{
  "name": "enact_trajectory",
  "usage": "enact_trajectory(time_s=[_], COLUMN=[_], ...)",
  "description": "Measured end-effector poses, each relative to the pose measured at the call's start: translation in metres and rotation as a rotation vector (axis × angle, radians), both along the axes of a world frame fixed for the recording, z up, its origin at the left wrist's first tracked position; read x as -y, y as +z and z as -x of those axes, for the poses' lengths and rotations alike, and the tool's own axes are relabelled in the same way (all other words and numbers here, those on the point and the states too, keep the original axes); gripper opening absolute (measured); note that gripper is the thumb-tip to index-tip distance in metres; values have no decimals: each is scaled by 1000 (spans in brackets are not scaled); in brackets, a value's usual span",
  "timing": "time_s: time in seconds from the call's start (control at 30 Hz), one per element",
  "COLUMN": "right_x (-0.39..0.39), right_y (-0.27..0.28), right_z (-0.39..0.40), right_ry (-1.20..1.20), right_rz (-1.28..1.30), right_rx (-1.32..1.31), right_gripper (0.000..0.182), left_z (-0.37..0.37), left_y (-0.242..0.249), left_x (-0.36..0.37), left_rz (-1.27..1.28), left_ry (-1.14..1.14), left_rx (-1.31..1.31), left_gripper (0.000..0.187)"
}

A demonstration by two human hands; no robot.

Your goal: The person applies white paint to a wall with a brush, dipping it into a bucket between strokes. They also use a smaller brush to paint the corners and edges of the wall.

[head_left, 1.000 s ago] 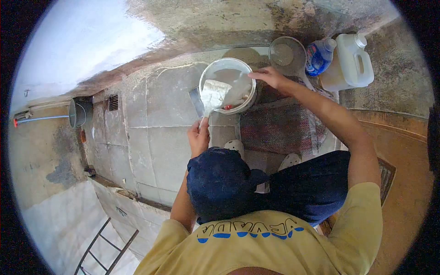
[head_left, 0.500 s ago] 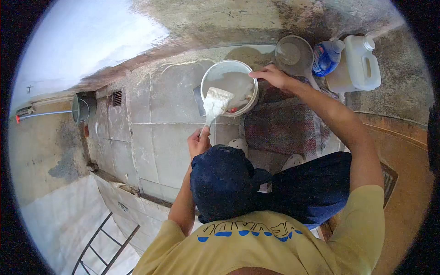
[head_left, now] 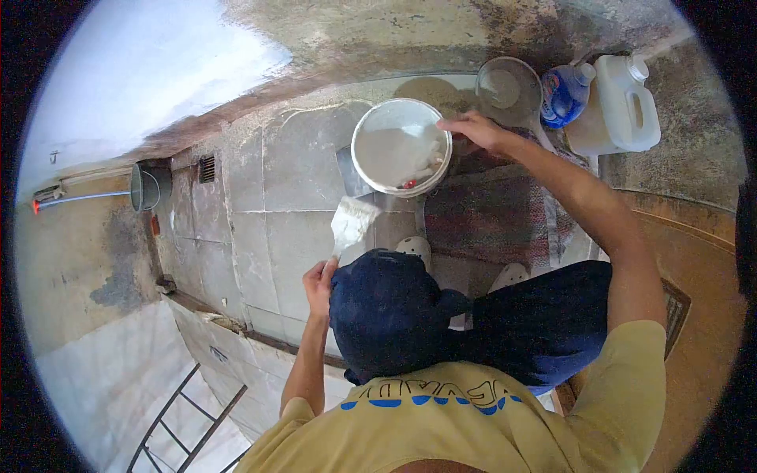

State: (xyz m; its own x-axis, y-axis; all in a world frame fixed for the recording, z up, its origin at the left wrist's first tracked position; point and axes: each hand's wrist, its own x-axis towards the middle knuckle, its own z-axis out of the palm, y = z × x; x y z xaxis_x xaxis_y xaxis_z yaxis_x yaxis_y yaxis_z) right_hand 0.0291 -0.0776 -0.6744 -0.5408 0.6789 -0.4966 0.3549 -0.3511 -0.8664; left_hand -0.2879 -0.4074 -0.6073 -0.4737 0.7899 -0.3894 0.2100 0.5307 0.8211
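My left hand (head_left: 319, 285) is closed around the handle of a wide paintbrush (head_left: 350, 224) whose bristles are coated white. The brush is raised over the grey floor, apart from the bucket and nearer my body. Part of its handle is hidden by my fingers. A white bucket (head_left: 357, 167) stands on the floor with white paint inside; a small red thing and a pale lumpy shape show at its inner right side. At the bucket's upper right rim, my right hand (head_left: 475, 132) is closed on the edge. A flat grey piece (head_left: 347, 169) lies partly under the bucket.
Right of the bucket are a pale handled pan (head_left: 506, 88), a blue bottle (head_left: 561, 98) and a whitish jug (head_left: 631, 118) by the wall. A red-brown mat (head_left: 489, 221) covers some floor. Left stands a dark bucket (head_left: 147, 189); a metal ladder (head_left: 187, 410) is lower left.
My left hand has drawn the paintbrush out from over the bucket, down and to the left. My right hand stays on the rim, with the bucket slightly shifted in view.
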Motion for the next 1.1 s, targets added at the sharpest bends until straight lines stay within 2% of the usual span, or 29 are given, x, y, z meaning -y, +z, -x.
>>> enact_trajectory(time_s=[0.07, 0.17, 0.23, 0.37, 0.43, 0.47, 0.53, 0.6, 0.67, 0.73, 0.8, 0.87, 0.9, 0.93, 0.97, 1.03, 1.1], right_x=[-3, 5, 5, 5, 4, 5, 11, 10, 6, 2, 2, 5, 8, 11, 10, 5, 11], right_y=[-4, 16, 34, 30, 29, 30, 35, 28, 18, 16, 15, 14, 12, 9, 8, 13, 20], right_z=[-1, -2, -3, -1, 0, -1, -3, -2, 0, 2, 3, 6, 7, 8, 9, 10, 11], right_ry=[-6, 11, 72, 59, 81, 79, 38, 39, 42, 95, 87, 79, 33, -14, -11, 42, -31], right_rz=[35, -39, 63, 48, 70, 67, 24, 40, 54, 22, 17, 17, -98, -212, -207, 93, 107], right_rx=[-7, -7, -21, -38, -29, -28, -46, -35, -27, 80, 63, 47, 30, 12, 10, 80, 61], right_gripper=[60, 58, 68, 69, 68, 68, 66, 65, 63, 60, 59, 58, 60, 65, 65, 63, 68], left_z=[4, 1, -7, -27, -25, -23, -23, -29, -26, -34, -39, -41, -39, -36, -33, -30, -29], left_y=[4, 4, 18, 34, 24, 23, 29, 25, 4, 2, 2, 5, 3, 0, -1, 15, 19], left_x=[4, 8, -18, -75, -95, -103, -117, -118, -115, -111, -107, -105, -105, -106, -106, -107, -107], left_rz=[-14, -125, -147, -155, -195, -199, -227, -200, -461, -429, -394, -76, -72, -98, -123, -65, -18], left_ry=[-32, 73, 142, 34, -214, -215, -512, -517, -591, -549, -498, -403, -401, -394, -385, -403, -425], left_rx=[-63, 78, 368, 422, 23, 25, -549, -544, -880, -882, -884, -532, -533, -393, -254, -256, -254], left_gripper=[36, 33, 26, 21, 19, 19, 16, 18, 22, 23, 24, 25, 25, 26, 28, 29, 31])
